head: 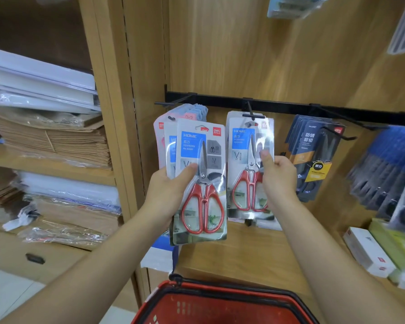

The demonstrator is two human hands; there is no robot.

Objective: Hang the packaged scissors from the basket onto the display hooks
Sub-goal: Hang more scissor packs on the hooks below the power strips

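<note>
Left hand (pixel 168 190) grips a fanned stack of scissor packs (pixel 201 178), thumb across the front card and fingers curled behind. It is held up just left of the middle hook (pixel 251 113).

Right hand (pixel 278 176) pinches the right edge of one more pack (pixel 246 169), thumb in front and fingers behind. The top of that pack sits at the hook; I cannot tell whether the hole is fully threaded.

Handling, by judgement: packs are light, with stiff card backs and glossy blisters that are slick under the thumb. The steel blades put the weight low, so they will swing. Best hold is the card edge near the top, to steer the hang hole onto the hook tip.

Surroundings:
- A black rail (pixel 290 107) carries the hooks.
- Pink-and-blue packs (pixel 192 112) hang just to the left, partly behind the stack.
- Dark packs (pixel 313 160) hang on the right.
- The red basket (pixel 197 305) is below, and its contents are not visible.
- White boxes (pixel 367 251) lie on the shelf at right.

Likely obstacle: the crowded neighbouring packs.
</note>
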